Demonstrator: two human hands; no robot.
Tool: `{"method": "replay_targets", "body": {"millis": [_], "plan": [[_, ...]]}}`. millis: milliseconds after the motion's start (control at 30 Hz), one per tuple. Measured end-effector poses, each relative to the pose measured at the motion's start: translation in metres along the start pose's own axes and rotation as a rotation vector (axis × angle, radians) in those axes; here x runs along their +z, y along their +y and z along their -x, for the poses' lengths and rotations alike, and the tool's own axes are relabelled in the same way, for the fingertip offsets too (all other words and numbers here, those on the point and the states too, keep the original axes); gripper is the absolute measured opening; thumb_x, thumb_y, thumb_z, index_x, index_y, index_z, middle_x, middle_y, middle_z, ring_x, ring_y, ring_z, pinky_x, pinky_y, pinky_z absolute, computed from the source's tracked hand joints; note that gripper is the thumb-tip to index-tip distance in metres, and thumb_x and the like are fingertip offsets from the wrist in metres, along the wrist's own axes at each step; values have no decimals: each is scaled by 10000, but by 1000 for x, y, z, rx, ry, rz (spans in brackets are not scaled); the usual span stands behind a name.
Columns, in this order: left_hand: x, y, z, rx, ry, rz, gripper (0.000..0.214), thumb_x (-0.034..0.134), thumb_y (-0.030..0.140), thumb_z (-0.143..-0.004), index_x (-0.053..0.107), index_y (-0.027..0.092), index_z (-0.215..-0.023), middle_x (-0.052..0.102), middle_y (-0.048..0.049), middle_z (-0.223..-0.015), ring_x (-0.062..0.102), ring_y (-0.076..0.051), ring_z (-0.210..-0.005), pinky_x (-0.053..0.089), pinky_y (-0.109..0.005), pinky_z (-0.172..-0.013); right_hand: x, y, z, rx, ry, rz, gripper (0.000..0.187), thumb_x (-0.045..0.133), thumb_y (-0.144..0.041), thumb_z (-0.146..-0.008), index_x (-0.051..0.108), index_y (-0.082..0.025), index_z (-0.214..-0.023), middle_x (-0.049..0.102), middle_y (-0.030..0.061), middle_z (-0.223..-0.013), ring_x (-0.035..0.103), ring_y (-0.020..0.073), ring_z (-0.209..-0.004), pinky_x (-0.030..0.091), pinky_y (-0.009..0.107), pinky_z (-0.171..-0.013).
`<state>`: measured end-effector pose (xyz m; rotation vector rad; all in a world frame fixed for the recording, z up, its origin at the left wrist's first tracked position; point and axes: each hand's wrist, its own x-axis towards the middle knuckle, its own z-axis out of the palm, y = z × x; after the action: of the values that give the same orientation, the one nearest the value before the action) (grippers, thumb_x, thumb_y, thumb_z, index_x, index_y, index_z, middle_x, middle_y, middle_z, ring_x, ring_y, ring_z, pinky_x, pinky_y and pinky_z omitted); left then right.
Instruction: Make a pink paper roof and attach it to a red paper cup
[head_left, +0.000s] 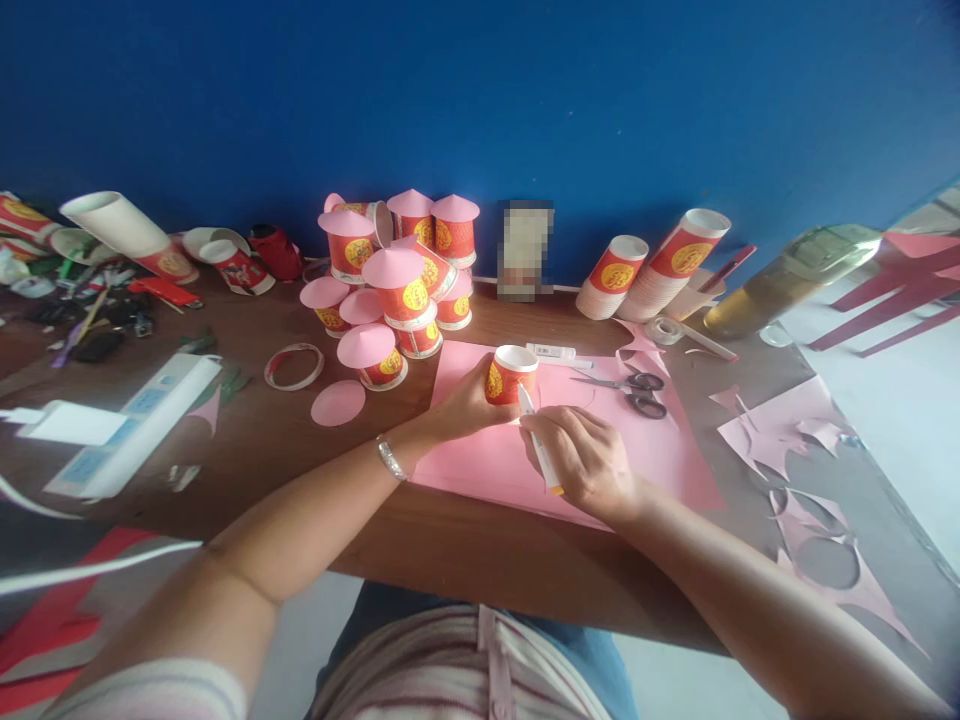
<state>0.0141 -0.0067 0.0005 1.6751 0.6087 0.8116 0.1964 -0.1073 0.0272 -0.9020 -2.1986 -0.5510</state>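
Observation:
My left hand (472,400) is wrapped round the side of a red and white paper cup (513,378) with a gold emblem, its open rim facing up. My right hand (589,465) grips a slim white utility knife (546,462) with a yellowish end. Its pointed tip meets the cup's lower right side; whether it has gone through the wall I cannot tell. Under both hands lies a pink sheet of paper (480,465). Black-handled scissors (645,393) rest on the sheet to the right, and a small white labelled item (551,351) lies just behind the cup.
Several cups with pink cone roofs (393,270) are grouped at back left, near a tape ring (294,368) and pink disc (338,403). Stacked cups (679,262) and a bottle (791,280) lean at back right. Paper scraps (832,565) lie right, a power strip (139,425) left.

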Motion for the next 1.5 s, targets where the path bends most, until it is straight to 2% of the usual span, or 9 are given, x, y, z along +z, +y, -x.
{"method": "replay_targets", "body": {"millis": [167,267,367,667,900,1167,1500], "plan": [[0,-5,2,-64,29,-5,569,868,357,-731,516,187,-1145,644,-34,-1000,628,-174,-865,520,-266,-694,0,-2,-3,-7,17,-17,171,586,-51,-947,562,-137,-1093,655,37,-776,610,169,-676,496,302,-614],[0,-6,2,-46,30,-11,608,891,360,-706,522,182,-1156,650,-45,-1041,628,-181,-900,523,-269,-716,-1,-3,-4,-9,6,-38,166,586,-44,-944,566,-132,-1083,662,50,-803,613,171,-690,506,305,-629],[1,-7,2,-14,48,-50,608,901,336,-689,532,180,-1147,655,-52,-1061,629,-184,-914,528,-279,-747,-1,-4,-5,-10,-19,-49,155,558,-49,-959,572,-143,-1082,664,50,-817,607,168,-695,512,303,-640],[3,-3,0,4,69,-65,555,888,351,-688,540,180,-1085,668,-43,-996,631,-182,-857,521,-281,-708,0,-5,-6,-25,-2,-65,130,553,-56,-969,572,-109,-1087,666,65,-800,617,176,-674,515,310,-606],[1,-3,3,-55,22,-26,628,877,407,-718,521,189,-1187,663,-75,-1104,648,-215,-972,552,-309,-775,-3,-1,-3,-24,15,-39,169,572,-53,-958,573,-115,-1115,683,73,-818,631,182,-695,538,320,-631],[1,-5,3,-51,29,-46,625,887,420,-717,539,191,-1183,661,-87,-1124,653,-237,-990,564,-357,-813,-1,-1,-3,-3,3,-13,193,590,-44,-942,560,-123,-1115,677,62,-801,616,174,-673,515,310,-620],[1,-4,2,-21,39,-56,606,898,388,-692,542,182,-1138,667,-58,-1046,634,-200,-903,523,-301,-754,-2,-3,-6,-27,4,-74,176,575,-46,-949,576,-129,-1104,664,50,-798,616,168,-674,523,308,-626]]}}
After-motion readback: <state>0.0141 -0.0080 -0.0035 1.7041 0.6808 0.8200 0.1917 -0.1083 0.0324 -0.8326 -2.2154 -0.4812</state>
